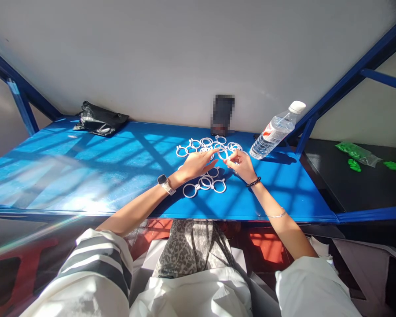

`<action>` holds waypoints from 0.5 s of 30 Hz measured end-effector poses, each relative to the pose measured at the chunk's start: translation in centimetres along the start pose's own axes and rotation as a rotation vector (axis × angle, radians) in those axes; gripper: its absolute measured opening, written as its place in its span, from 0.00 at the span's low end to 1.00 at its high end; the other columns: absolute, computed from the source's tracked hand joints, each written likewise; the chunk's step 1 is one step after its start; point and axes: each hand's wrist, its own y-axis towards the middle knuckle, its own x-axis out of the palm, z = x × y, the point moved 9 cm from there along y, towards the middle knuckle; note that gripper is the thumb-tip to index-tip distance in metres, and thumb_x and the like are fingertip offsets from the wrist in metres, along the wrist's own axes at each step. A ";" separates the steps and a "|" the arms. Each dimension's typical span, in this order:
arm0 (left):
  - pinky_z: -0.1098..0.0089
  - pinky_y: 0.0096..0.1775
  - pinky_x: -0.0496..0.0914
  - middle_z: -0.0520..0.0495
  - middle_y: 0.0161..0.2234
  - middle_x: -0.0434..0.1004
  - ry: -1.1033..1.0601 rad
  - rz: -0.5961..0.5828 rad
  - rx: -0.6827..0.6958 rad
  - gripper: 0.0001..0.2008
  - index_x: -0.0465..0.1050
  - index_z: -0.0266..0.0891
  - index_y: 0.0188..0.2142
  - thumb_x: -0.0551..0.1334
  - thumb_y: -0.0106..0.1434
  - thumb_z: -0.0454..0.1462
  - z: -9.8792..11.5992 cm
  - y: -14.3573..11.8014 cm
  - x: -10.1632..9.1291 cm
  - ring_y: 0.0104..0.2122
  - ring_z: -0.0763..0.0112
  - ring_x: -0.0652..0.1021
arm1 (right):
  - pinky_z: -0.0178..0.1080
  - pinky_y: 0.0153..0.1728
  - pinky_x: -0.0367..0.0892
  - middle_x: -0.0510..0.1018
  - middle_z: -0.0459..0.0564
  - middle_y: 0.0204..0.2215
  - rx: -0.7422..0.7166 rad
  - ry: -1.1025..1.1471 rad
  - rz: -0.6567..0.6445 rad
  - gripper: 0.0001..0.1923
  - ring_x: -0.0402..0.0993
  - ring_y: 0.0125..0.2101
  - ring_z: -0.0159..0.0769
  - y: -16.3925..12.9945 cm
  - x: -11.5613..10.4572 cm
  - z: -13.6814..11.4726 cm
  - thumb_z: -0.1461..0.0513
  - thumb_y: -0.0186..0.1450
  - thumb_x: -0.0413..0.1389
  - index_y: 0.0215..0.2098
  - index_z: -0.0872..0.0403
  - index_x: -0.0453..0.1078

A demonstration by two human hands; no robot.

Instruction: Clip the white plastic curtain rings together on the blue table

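Observation:
White plastic rings with small eyelets, like curtain rings, lie in a loose heap on the blue table. My right hand (240, 164) is closed in a pinch on one white curtain ring (223, 154), held over the heap. My left hand (198, 164) is stretched out just left of it, thumb apart from the fingers, fingertips close to the held ring; whether they touch it I cannot tell. Several rings (189, 191) lie nearer to me, below the hands. Beyond the hands lie more rings (181, 152), some partly hidden by my fingers.
Right of the rings stands a clear water bottle (273, 134) with a white cap. A dark, pixelated upright object (222, 115) is against the wall. A black plastic bag (100, 119) lies at the back left. Green items in a clear bag (358, 153) lie on the dark surface at right.

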 end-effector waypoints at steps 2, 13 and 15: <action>0.76 0.25 0.60 0.51 0.29 0.77 -0.064 -0.002 -0.033 0.20 0.63 0.38 0.56 0.55 0.69 0.44 -0.3 0.0 0.0 0.24 0.75 0.75 | 0.40 0.25 0.69 0.71 0.42 0.19 -0.014 -0.017 0.017 0.22 0.70 0.21 0.33 -0.1 -0.1 -0.2 0.48 0.52 0.66 0.22 0.50 0.60; 0.76 0.25 0.62 0.53 0.25 0.72 -0.302 0.023 -0.092 0.24 0.64 0.37 0.50 0.57 0.64 0.53 -1.2 0.0 -0.2 0.22 0.76 0.71 | 0.39 0.29 0.69 0.73 0.42 0.22 -0.049 -0.037 -0.028 0.16 0.71 0.24 0.33 -0.4 0.3 -0.8 0.55 0.55 0.65 0.23 0.50 0.61; 0.76 0.25 0.62 0.54 0.25 0.72 -0.326 0.021 -0.092 0.26 0.63 0.37 0.53 0.58 0.63 0.52 -1.1 0.0 -0.2 0.23 0.76 0.71 | 0.39 0.29 0.69 0.73 0.42 0.22 -0.056 -0.033 -0.022 0.15 0.71 0.25 0.33 -0.4 0.1 -0.6 0.56 0.55 0.64 0.24 0.50 0.62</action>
